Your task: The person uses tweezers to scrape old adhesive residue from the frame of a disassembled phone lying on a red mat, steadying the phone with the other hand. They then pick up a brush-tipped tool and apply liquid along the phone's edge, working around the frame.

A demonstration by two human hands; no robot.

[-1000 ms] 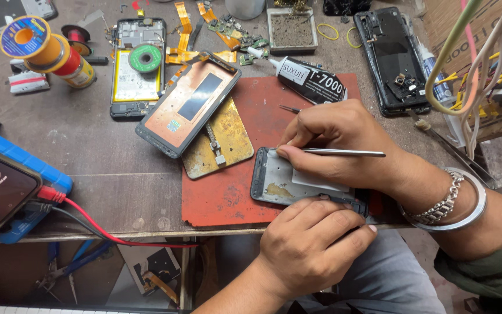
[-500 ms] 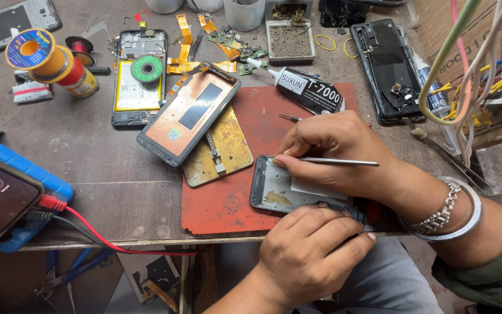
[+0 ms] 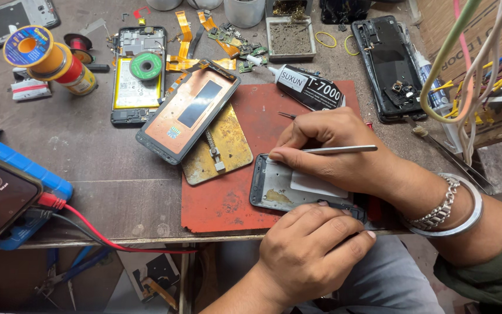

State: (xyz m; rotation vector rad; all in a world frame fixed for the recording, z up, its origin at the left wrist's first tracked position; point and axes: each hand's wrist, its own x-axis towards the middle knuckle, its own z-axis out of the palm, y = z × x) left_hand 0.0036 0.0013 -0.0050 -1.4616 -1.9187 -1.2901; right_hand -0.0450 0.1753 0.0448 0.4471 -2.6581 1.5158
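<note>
Red rubber mat (image 3: pixel 222 203) lies on a worn wooden bench (image 3: pixel 88 151), and on it rests a dark phone frame (image 3: pixel 274 189), near the bench's front edge. Left hand (image 3: pixel 309 253) presses on the frame's near edge, fingers curled and closed over it. Right hand (image 3: pixel 338 151) rests above the frame — its fingers pinch a thin metal tool (image 3: pixel 338 149), the tip at the frame's upper left corner. Just beyond lie a black glue tube (image 3: pixel 309 87) and an opened phone (image 3: pixel 188 110) — copper-coloured inside.
</note>
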